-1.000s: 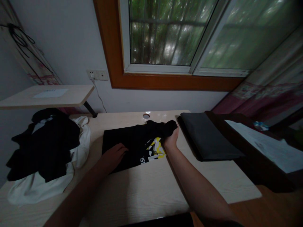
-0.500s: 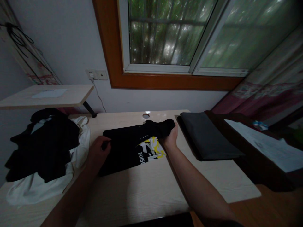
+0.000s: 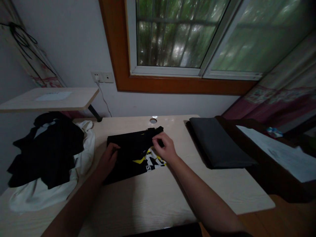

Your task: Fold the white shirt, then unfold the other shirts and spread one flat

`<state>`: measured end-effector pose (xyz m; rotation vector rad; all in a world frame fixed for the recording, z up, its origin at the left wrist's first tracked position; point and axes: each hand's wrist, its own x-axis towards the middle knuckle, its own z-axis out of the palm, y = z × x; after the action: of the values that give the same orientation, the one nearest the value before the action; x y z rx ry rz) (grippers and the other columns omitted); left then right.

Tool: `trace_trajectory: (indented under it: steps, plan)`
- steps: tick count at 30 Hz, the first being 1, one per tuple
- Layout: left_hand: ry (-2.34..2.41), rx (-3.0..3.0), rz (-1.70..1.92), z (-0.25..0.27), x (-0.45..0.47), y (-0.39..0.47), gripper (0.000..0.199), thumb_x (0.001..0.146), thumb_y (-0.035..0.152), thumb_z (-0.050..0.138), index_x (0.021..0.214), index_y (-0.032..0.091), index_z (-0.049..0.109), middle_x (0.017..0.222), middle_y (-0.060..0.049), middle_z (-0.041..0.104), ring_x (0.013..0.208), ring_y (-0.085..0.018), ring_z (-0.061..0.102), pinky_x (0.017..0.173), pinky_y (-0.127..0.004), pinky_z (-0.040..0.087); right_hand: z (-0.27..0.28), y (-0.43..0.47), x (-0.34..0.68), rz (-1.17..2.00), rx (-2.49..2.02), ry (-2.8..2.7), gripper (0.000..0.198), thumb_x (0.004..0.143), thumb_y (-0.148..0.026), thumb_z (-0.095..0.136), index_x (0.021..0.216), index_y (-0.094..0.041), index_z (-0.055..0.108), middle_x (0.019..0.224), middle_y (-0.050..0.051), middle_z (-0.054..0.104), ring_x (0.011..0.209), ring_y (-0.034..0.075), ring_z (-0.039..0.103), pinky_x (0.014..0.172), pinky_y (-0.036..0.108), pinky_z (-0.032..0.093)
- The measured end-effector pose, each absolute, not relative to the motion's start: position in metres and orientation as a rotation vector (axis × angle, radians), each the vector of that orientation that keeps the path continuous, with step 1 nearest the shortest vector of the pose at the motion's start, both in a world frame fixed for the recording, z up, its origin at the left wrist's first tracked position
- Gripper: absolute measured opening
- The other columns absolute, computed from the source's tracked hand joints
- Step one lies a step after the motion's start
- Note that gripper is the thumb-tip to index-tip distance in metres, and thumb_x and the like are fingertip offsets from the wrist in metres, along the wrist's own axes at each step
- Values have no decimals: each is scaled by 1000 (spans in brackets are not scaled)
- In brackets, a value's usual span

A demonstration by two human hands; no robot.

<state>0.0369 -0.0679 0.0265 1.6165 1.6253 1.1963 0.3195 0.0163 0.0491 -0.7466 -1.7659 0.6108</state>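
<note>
A black shirt with a yellow and white print and pale lettering lies folded on the table in front of me. My right hand is closed on the bunched fabric at its right end, thumb and fingers pinched together. At the shirt's left edge rests my left hand, its fingers drawn together on the cloth. The fabric between my left fingertips is too dark to make out clearly.
Left of me a heap of black clothing lies over a white garment, partly beneath a raised shelf. A folded dark grey cloth lies on the right. A round hole pierces the pale table near its back edge.
My right hand has moved left with the shirt's right end, folding it inward and covering part of the print. My left hand has stayed at the left edge, shifting slightly.
</note>
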Motion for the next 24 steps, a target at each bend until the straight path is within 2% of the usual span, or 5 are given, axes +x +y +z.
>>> trace_trajectory:
  steps: [7, 12, 17, 20, 24]
  plan:
    - [1442, 1248, 1176, 36, 49, -75, 9, 91, 33, 43, 93, 25, 42, 60, 10, 40, 38, -7, 39, 35, -17, 31, 44, 7, 304, 604, -448, -2418, 36, 82, -50, 74, 103, -21, 71, 106, 9, 68, 96, 22, 64, 85, 36, 53]
    - [1212, 1184, 1042, 37, 51, -81, 19, 90, 41, 51, 95, 24, 44, 58, 11, 44, 38, -7, 44, 38, -18, 35, 37, 11, 306, 582, -532, -2543, 15, 90, -33, 66, 95, -20, 72, 102, 9, 69, 96, 21, 66, 85, 34, 53]
    - [1285, 1463, 1082, 34, 47, -74, 21, 94, 41, 54, 98, 21, 58, 91, -3, 69, 80, -17, 69, 75, -33, 58, 33, 13, 311, 871, -746, -2270, 19, 94, -22, 53, 108, -20, 65, 93, 4, 70, 86, 18, 66, 81, 32, 52]
    - [1475, 1810, 1064, 26, 42, -65, 27, 96, 38, 52, 117, 23, 62, 123, -8, 67, 113, -23, 64, 102, -46, 50, 28, 18, 311, 1080, -805, -1815, 19, 92, -34, 57, 104, -21, 66, 88, 1, 70, 88, 19, 65, 84, 34, 53]
    - [1695, 2199, 906, 9, 33, -56, 49, 91, 36, 60, 138, 23, 51, 138, -11, 59, 128, -28, 53, 110, -54, 42, 27, 29, 314, 1219, -784, -1105, 31, 82, -45, 69, 103, -22, 68, 93, 2, 73, 100, 22, 67, 93, 40, 54]
